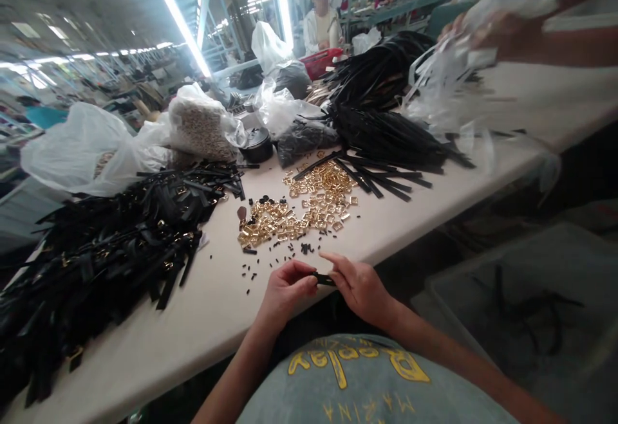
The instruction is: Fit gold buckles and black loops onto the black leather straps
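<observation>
Grip of left hand (288, 287): thumb and fingers pinching short black strap (324, 278), flat and narrow. Right hand (363, 289) grasping its other end, index finger stretched out. Strap held at near edge of pale, smooth counter (386, 224). Beyond hands, small dark pellets (306, 248) scattered; then shiny gold-coloured buckles (323, 179), square-like frames, in loose pile. At left, tangled heap of black straps (120, 250); farther, long black strips (386, 138) fanned like brush, and crinkled translucent plastic bags (77, 147), one filled with pale bits (200, 125).
</observation>
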{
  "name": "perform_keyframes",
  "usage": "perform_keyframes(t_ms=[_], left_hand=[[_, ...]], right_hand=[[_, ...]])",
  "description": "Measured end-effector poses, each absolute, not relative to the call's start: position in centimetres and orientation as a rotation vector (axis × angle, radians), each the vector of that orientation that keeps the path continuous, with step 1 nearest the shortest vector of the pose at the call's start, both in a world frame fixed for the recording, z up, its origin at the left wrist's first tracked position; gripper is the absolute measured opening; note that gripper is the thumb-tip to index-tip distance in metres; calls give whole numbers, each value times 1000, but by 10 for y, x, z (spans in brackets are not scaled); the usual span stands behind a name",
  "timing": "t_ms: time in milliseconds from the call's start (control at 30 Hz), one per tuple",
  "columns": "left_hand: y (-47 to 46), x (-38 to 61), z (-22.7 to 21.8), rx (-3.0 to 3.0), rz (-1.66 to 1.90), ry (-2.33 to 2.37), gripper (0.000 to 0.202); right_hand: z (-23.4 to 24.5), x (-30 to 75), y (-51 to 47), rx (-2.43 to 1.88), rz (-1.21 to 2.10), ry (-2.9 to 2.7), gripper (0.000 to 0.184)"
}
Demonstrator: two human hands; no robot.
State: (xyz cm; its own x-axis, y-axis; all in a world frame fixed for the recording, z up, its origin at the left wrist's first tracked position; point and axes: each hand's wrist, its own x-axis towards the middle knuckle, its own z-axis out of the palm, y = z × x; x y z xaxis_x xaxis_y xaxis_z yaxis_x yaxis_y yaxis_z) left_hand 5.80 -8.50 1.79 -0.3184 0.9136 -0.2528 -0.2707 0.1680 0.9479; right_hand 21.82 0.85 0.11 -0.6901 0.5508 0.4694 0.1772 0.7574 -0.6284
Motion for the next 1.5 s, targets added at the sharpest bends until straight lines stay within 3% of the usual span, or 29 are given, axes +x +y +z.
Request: perform_keyframes(t_ms=[233, 400, 633, 767, 900, 1167, 1500], left_hand=[[-88, 71, 11, 634, 1418, 1382, 28], [-88, 59, 17, 662, 1462, 1438, 28], [-95, 38, 17, 734, 1447, 1515, 23], [-84, 9, 12, 852, 1408, 1642, 23], [-61, -23, 10, 1288, 1192, 2013, 16], [-13, -37, 20, 1902, 379, 2274, 18], [1, -39, 35, 1899, 172, 2220, 18]], right_hand=[[-3, 210, 5, -621, 914, -2259, 37], [2, 207, 9, -527, 1178, -2334, 19], [11, 207, 16, -609, 1250, -2443, 20], [11, 203, 29, -652, 1502, -2214, 19], [1, 196, 47, -788, 1831, -1775, 23], [-7, 194, 53, -783, 1911, -1613, 28], [-11, 194, 52, -740, 1901, -1619, 27]])
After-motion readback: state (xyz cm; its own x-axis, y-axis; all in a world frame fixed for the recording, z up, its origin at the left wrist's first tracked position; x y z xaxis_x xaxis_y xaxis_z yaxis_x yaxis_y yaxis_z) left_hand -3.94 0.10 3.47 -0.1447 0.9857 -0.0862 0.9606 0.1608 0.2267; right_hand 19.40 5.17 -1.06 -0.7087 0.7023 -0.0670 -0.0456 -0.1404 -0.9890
